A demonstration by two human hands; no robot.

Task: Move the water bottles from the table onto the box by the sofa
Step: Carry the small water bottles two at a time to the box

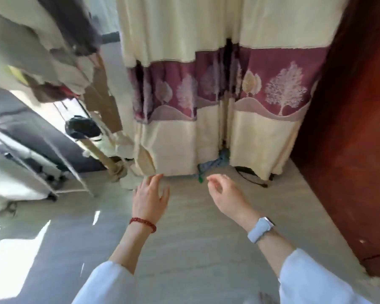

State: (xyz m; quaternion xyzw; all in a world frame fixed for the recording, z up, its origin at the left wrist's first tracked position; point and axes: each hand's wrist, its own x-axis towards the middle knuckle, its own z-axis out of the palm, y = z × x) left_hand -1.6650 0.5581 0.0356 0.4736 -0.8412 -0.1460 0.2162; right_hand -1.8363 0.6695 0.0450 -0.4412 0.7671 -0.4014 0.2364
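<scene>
Both of my hands hung over the grey floor [184, 249] in the lower middle of the frame, holding nothing; my left hand [150, 197] had its fingers spread and relaxed; my right hand [225, 195] had them loosely curled; no water bottle, table or box showed; a cream and maroon curtain [206, 95] filled the upper centre.

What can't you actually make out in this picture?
- Head view: no water bottles, table, box or sofa in frame.
- Behind the curtain: hidden by the fabric.
- Hanging clothes, upper left: motion blur smears them.
- Dark cable: runs under the curtain hem.
- Left hand and right hand: empty, fingers blurred.
</scene>
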